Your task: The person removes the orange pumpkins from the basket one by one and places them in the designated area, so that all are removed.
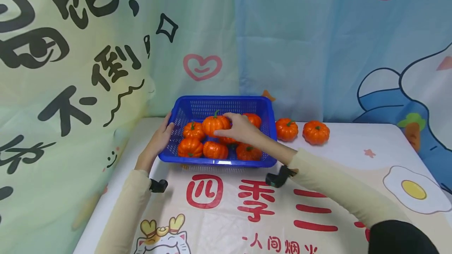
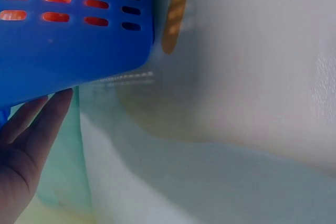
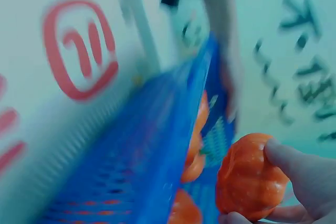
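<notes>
A blue plastic basket (image 1: pixel 219 162) with slotted walls holds several small orange pumpkins (image 1: pixel 190 147). Over the basket, my right hand (image 1: pixel 241 128) grips one pumpkin (image 1: pixel 214 124) between thumb and fingers; the right wrist view shows this same pumpkin (image 3: pixel 251 179) up close. At the basket's left side is my left hand (image 1: pixel 162 138). Its fingers (image 2: pixel 52 114) lie nearly straight against the outer wall in the left wrist view, and part of that hand is cut off by the frame edge.
Two more orange pumpkins (image 1: pixel 287 129) (image 1: pixel 316 133) sit on the table to the right of the basket. The white tabletop (image 1: pixel 356 144) carries a printed cloth with red characters and a fried egg picture. A printed curtain (image 1: pixel 282 50) hangs right behind the basket.
</notes>
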The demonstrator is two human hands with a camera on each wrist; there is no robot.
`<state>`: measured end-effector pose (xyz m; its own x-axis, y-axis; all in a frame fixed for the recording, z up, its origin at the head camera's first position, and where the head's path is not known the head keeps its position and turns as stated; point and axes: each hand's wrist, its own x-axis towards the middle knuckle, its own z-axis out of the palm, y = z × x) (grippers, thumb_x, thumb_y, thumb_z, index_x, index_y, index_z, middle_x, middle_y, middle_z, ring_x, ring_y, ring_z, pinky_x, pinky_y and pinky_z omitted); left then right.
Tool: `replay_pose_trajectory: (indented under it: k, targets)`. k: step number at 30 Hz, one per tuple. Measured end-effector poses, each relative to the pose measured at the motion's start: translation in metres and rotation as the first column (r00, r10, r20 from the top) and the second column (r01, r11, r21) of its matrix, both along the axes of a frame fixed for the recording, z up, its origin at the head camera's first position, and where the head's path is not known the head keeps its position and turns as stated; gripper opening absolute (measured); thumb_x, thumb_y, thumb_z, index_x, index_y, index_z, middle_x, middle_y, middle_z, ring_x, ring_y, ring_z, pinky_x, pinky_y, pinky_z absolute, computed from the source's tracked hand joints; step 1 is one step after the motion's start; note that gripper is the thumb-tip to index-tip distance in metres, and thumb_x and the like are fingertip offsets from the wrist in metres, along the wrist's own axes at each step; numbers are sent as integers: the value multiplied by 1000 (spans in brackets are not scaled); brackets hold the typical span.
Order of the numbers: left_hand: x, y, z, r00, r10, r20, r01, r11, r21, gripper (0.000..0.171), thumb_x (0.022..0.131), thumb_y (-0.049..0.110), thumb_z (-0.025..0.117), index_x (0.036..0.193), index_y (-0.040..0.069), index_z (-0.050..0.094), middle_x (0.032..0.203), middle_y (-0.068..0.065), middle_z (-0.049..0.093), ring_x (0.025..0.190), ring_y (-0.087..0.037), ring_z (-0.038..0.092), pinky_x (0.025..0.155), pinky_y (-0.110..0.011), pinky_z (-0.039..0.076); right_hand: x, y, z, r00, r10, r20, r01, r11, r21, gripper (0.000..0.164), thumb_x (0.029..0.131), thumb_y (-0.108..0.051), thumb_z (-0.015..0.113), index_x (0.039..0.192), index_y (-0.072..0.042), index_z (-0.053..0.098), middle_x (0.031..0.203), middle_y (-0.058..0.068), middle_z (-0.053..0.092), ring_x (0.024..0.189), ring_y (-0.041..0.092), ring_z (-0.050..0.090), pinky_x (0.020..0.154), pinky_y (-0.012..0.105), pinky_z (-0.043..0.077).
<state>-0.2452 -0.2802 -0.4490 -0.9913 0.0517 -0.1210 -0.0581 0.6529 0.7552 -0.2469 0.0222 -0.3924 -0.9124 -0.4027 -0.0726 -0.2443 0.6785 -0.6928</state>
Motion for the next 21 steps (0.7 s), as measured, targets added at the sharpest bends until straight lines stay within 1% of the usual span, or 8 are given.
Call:
replay_pose_trajectory:
  k: [2,5,7,9,11,14,18,21]
  targets:
    - [1,0,-1,1000,-1,0,1,1000,-4,59,106,37,24,158,21,2,163,-16,12,147,-44,19,119,-60,15,26,22,6,1000,20,19,-18,997,-71,75,83,-45,74,142,-8,48,133,15,60,114,29,64,93,40,55]
    - [1,0,-4,1000,-9,2,9,1000,-14,59,106,38,23,158,21,1,163,-17,12,147,-44,19,119,-60,14,64,56,11,999,35,38,-29,989,-145,74,82,-44,75,142,-10,47,135,17,58,115,32,64,90,39,57]
    - [1,0,-4,1000,-12,6,12,1000,-14,59,106,39,23,158,22,0,163,-17,11,147,-45,18,119,-61,14,86,77,13,998,17,59,-7,987,-158,75,82,-44,75,143,-11,46,139,18,55,117,33,63,89,39,57]
    - [1,0,-3,1000,-11,7,11,1000,-15,59,106,40,23,158,22,0,163,-16,11,147,-45,18,119,-61,14,103,95,12,998,-12,54,20,988,-152,74,82,-43,75,143,-13,47,140,17,55,117,33,63,89,37,57]
    - [1,0,-2,1000,-8,10,8,1000,-13,59,106,40,23,158,23,0,164,-16,11,147,-45,19,118,-62,14,115,110,12,998,-50,41,56,988,-146,73,82,-42,75,143,-13,47,139,16,56,115,32,64,88,37,57]
    - [0,0,0,1000,-4,12,4,1000,-14,59,105,40,23,158,23,1,164,-15,11,147,-45,20,118,-62,15,127,125,11,995,-102,20,104,982,-155,73,82,-40,76,142,-11,48,137,16,58,113,32,65,87,37,58]
    - [0,0,1,1000,-4,12,4,1000,-11,59,106,39,23,158,22,1,164,-15,12,147,-45,19,119,-62,14,136,135,10,989,-146,24,148,974,-174,74,82,-40,75,143,-8,46,138,18,57,115,34,64,87,37,57]
    - [1,0,1,1000,-5,14,5,1000,-8,59,106,39,24,158,22,1,164,-15,12,148,-44,18,119,-62,14,140,144,9,983,-177,39,181,970,-164,75,83,-40,75,144,-8,45,138,18,56,116,36,63,86,35,58]
